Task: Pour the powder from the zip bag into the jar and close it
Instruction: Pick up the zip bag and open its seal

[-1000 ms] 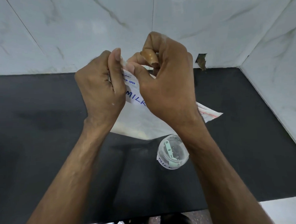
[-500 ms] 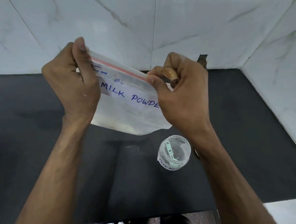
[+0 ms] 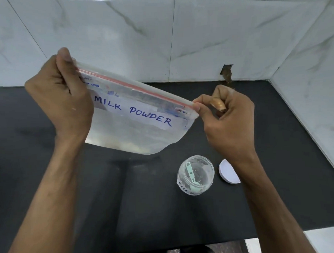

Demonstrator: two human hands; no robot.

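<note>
zip bag held up over the table

we are holding the zip bag [image 3: 136, 131] up in the middle of the frame, clear of the black table [image 3: 127, 213]. our left hand [image 3: 63, 103] is gripping the bag's upper left corner, thumb on the near side and fingers curled behind. our right hand [image 3: 226, 124] is pinching the other end of the red zip strip between thumb and forefinger at centre right, so the top edge is slanting down to the right. a little pale powder [image 3: 132, 146] is sitting along the bag's bottom edge. we cannot tell whether the zip is parted. the clear jar [image 3: 195, 175] is standing open on the table at lower right, just below the bag, with a pale green scoop [image 3: 191, 174] leaning inside. a white lid [image 3: 227, 172] is lying just beside the jar on its right, partly hidden by our right wrist.
</note>
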